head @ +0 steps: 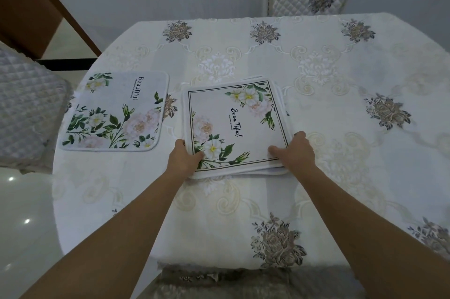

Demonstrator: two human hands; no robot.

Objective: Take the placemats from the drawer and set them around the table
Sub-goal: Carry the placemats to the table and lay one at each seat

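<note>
Placemats, white floral fabric squares stacked (235, 126) mid-table, being gripped at the near corners: left hand (185, 158) pinching the near-left corner, right hand (295, 150) curling round the near-right. One flowered pale-grey placemat (114, 111) already lying flat by the left edge of the white embroidered table (341, 104). Worth peeling only the top mat, keeping the rest squared.
</note>
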